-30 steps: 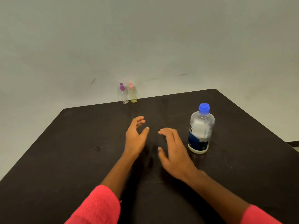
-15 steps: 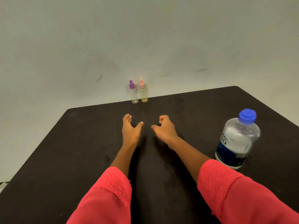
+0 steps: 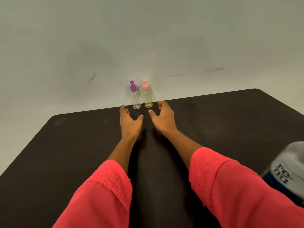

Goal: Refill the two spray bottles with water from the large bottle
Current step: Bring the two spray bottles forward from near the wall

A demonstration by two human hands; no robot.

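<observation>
Left hand [image 3: 130,123], right hand [image 3: 164,120]: fingers loosely spread, empty, flanking clear purple-capped spray bottle [image 3: 135,100] and yellow-green pink-capped spray bottle [image 3: 148,98], not touching.

The counter [image 3: 65,153] is black. One spray bottle [image 3: 135,99] is clear with a purple top. The other bottle [image 3: 148,97] is yellow-green with a pink top. The sleeves [image 3: 238,191] are bright pink-red. The big bottle [image 3: 287,171] has a blue and white label. The wall [image 3: 148,38] is pale grey.

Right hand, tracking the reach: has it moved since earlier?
Yes: the right hand went forward, away from the large bottle, up to the yellow spray bottle.
</observation>
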